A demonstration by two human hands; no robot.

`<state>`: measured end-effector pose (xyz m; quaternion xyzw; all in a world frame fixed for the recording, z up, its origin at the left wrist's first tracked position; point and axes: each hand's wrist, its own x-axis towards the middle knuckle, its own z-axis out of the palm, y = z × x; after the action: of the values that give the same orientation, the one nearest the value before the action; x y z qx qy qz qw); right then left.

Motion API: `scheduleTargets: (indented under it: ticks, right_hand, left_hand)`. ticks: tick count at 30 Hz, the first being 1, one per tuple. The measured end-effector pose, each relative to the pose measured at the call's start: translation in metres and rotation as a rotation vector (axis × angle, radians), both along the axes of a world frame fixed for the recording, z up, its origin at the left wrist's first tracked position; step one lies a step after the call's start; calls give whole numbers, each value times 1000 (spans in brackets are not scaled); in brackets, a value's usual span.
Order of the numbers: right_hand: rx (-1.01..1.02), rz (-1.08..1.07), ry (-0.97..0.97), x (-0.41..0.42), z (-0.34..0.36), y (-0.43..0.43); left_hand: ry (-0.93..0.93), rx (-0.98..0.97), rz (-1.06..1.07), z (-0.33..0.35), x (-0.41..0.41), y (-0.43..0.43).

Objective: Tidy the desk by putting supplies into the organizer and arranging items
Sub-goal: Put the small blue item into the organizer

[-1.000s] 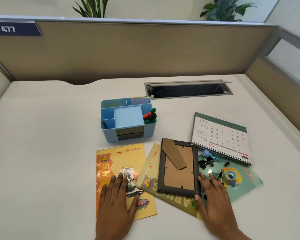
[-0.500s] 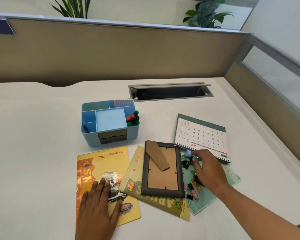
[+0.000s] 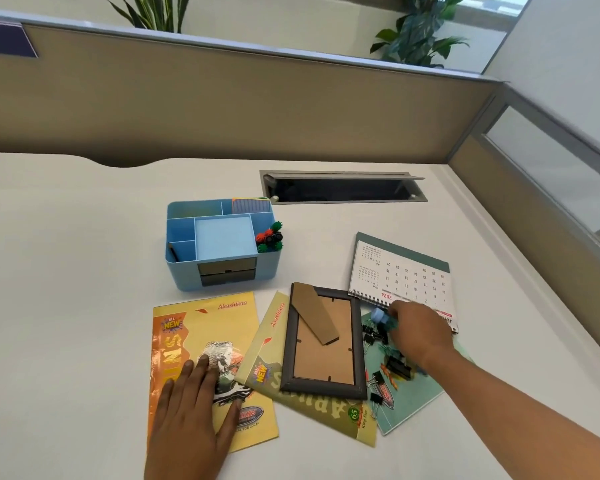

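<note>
- Desk point(image 3: 66, 306): one white top, closed off behind the organizer by a tan partition point(image 3: 222, 98). Two plants point(image 3: 153, 12) show beyond it.
- One cable slot point(image 3: 343, 187) sits just behind the organizer's right rear corner.
- Three notebooks lie in front of the organizer: a yellow notebook point(image 3: 205, 327) straight before it, an olive notebook point(image 3: 312, 407) tilted further right, and a teal notebook point(image 3: 413, 400) furthest right.
- One calendar point(image 3: 402, 268) lies flat to the organizer's right, its near edge over the teal notebook.
- One blue organizer point(image 3: 182, 275) stands upright mid-desk, with coloured pins point(image 3: 269, 237) in its right compartment and one pencil point(image 3: 172, 252) in its left front one.
- One photo frame point(image 3: 323, 344) lies face down in front-right of the organizer, covering much of the olive notebook.
- Left hand point(image 3: 191, 407): fingers straight, flat on the yellow notebook.
- Right hand point(image 3: 420, 332): above the teal notebook, fingers curled round a pale blue item point(image 3: 380, 315) that is too blurred to name.
- Black binder clips point(image 3: 374, 337): several scattered on the teal notebook, too small to count exactly.
</note>
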<state>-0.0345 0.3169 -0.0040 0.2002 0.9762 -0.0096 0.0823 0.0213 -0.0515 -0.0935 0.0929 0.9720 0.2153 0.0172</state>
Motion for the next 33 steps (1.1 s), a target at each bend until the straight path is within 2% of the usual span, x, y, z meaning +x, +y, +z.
scheduleTargets:
  ticks: [4,9,15,17,20,22,27,33]
  right_hand:
    - [-82,-26,44,2,1,2]
    - [-179,-61,188,6,13,0]
    - [-597,-62,393,18,29,-38]
    - [-745,-25,380,24,32,-61]
    - [-971,43,309,32,38,-97]
    - [-1068,82,283,35,44,-116]
    - [-1238,94,300,32,54,-140]
    - [-1344,74,336,27,56,-143]
  left_hand:
    - [-15,15,-1,1,0,-1]
    - [-36,36,-5,3,0,-1]
    - [-19,148,-45,18,-10,-1]
    - [-41,288,-41,42,-19,7]
    - [-275,563,-48,84,-37,23]
    - [-356,637,-119,105,-50,30]
    - [-330,717,-149,136,-72,23]
    - [-434,714,-246,147,-83,16]
